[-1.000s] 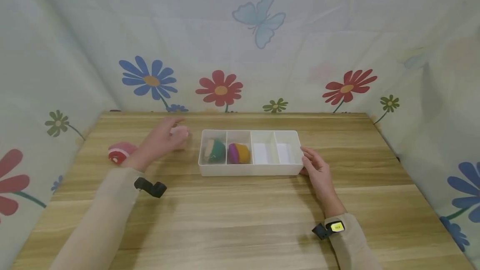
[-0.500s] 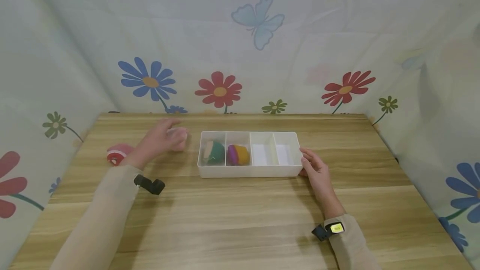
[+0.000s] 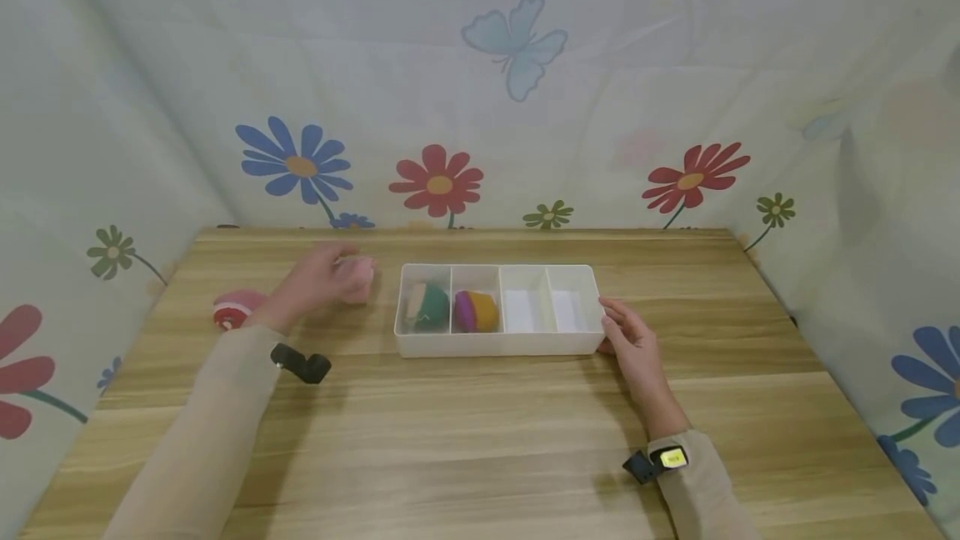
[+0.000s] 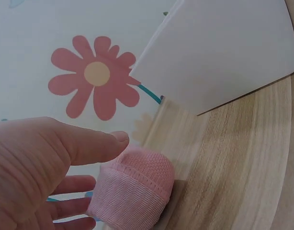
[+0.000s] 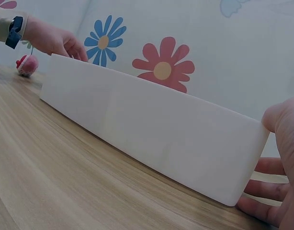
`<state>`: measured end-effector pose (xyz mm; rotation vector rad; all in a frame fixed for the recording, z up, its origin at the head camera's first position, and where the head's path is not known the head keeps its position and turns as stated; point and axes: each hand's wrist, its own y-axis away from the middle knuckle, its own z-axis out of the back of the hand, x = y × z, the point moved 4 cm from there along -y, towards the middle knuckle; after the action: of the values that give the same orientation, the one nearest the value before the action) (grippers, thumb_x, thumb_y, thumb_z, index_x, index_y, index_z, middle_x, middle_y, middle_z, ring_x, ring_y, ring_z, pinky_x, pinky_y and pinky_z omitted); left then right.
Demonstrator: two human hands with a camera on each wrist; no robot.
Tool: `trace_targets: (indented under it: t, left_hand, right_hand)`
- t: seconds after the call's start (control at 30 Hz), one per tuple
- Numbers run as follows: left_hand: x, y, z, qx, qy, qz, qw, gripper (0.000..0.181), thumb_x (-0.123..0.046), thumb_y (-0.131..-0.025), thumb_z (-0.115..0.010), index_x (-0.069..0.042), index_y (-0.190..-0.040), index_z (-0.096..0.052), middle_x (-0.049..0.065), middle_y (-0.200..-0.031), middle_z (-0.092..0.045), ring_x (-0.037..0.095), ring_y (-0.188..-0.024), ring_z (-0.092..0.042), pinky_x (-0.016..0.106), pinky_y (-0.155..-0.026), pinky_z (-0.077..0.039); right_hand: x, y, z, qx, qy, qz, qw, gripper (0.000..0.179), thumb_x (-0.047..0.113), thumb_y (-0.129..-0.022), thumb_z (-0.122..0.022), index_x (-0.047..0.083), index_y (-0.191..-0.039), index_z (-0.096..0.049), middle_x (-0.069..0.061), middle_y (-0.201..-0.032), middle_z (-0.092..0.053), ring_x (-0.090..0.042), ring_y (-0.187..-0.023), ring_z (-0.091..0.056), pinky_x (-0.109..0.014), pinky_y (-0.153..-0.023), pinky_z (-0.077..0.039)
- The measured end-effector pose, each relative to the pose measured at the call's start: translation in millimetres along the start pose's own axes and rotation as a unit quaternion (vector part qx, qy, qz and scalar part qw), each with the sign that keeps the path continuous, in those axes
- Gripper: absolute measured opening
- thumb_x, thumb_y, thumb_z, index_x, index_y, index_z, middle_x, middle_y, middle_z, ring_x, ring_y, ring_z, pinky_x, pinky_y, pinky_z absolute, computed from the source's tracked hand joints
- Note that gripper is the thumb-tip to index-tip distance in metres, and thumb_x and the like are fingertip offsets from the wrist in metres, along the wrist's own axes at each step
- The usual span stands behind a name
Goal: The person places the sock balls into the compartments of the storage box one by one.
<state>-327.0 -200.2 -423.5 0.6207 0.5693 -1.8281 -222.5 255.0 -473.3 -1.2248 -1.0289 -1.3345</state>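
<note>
Beside the pink rolled sock [image 3: 361, 280] on the table is my left hand [image 3: 318, 280]. In the left wrist view its thumb lies over the top of the pink rolled sock [image 4: 135, 189], and its fingers extend loosely along the far side. At the right end of the white divided box [image 3: 498, 345], my right hand [image 3: 636, 348] rests its thumb at the corner and fingers against the end wall. The two left compartments hold a green-and-beige bundle [image 3: 431, 305] and a purple-and-yellow bundle [image 3: 477, 311], apparently rolled socks.
A red-and-pink bundle [image 3: 237, 307] lies left of my left wrist. White pieces lie on the floors of the two right compartments. A flower-printed curtain [image 3: 517, 132] hangs behind the wooden table [image 3: 450, 440] and at both sides.
My left hand has drawn slightly left, its fingers shifting round the pink rolled sock, which stays about where it was. The right hand and the box keep their place.
</note>
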Motion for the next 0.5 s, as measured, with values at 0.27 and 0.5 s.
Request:
trace_targets:
  t: [0.27, 0.5]
  left_hand:
    - [9.1, -4.2, -6.2, 0.003, 0.005, -0.002, 1.0000, 0.054, -0.013, -0.079, -0.071, 0.007, -0.125, -0.050, 0.027, -0.125, -0.050, 0.039, -0.116, -0.044, 0.053, -0.099, -0.032]
    - [11.3, -7.1, -10.7, 0.018, -0.006, -0.006, 0.9998, 0.064, -0.015, -0.072, -0.078, 0.006, -0.125, -0.050, 0.025, -0.123, -0.052, 0.038, -0.113, -0.045, 0.052, -0.099, -0.032]
  right_hand:
    - [0.8, 0.6, 0.8, 0.002, 0.002, -0.008, 1.0000, 0.040, 0.026, -0.096, -0.050, 0.009, -0.133, -0.049, -0.015, -0.127, -0.051, -0.013, -0.095, -0.057, -0.033, -0.077, -0.051]
    - [0.9, 0.2, 1.2, 0.000, -0.001, -0.013, 0.9999, 0.040, 0.026, -0.096, -0.051, 0.010, -0.132, -0.049, -0.015, -0.127, -0.051, -0.013, -0.094, -0.057, -0.034, -0.078, -0.051]
